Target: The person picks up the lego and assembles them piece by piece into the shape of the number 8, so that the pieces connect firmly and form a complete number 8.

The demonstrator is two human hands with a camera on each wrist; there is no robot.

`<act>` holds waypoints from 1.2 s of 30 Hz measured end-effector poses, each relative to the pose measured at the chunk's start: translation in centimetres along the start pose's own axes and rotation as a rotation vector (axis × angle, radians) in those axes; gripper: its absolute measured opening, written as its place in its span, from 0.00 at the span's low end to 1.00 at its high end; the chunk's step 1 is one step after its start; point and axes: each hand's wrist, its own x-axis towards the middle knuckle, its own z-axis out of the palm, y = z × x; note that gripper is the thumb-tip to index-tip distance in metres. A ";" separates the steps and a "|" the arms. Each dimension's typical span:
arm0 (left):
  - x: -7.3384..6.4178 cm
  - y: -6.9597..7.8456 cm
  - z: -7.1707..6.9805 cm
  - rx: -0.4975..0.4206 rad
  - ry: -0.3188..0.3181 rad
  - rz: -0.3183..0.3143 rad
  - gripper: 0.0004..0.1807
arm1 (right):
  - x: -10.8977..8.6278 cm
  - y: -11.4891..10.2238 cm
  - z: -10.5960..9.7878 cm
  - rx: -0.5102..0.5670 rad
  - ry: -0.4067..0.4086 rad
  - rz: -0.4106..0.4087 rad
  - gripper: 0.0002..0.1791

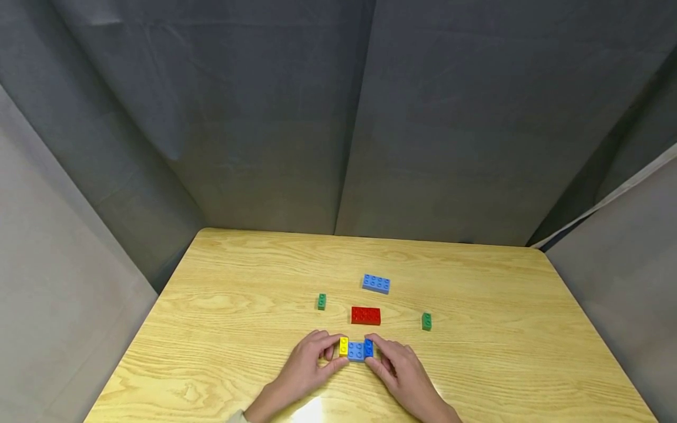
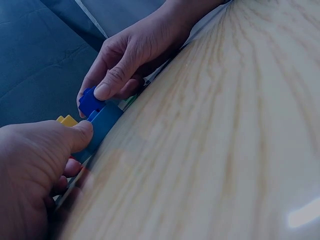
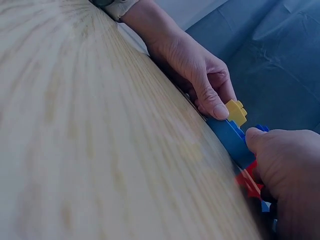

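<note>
In the head view a light blue toy brick lies on the table near its front, studs up. A small yellow brick sits on its left end, pinched between the thumb and fingers of my left hand. At the right end, my right hand pinches a small dark blue brick between thumb and index finger. From the left wrist, the dark blue brick looks slightly tilted over the end of the light blue brick. Fingers partly hide the yellow brick in the right wrist view.
Just beyond the hands lies a red brick, with another light blue brick farther back. Small green bricks lie to the left and right. Grey curtains hang behind the wooden table and at its sides.
</note>
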 end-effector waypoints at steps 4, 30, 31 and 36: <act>0.0 0.1 0.0 0.002 -0.002 -0.002 0.28 | 0.0 0.1 0.1 -0.013 0.012 -0.016 0.23; 0.0 0.1 -0.1 -0.006 -0.008 -0.007 0.28 | 0.1 0.1 0.1 -0.036 0.015 -0.026 0.23; 0.0 0.0 -0.1 -0.005 -0.008 -0.007 0.28 | 0.1 0.1 0.1 -0.036 0.016 -0.026 0.23; 0.0 0.0 -0.1 -0.004 -0.007 -0.008 0.28 | 0.1 0.1 0.1 -0.041 0.011 -0.019 0.24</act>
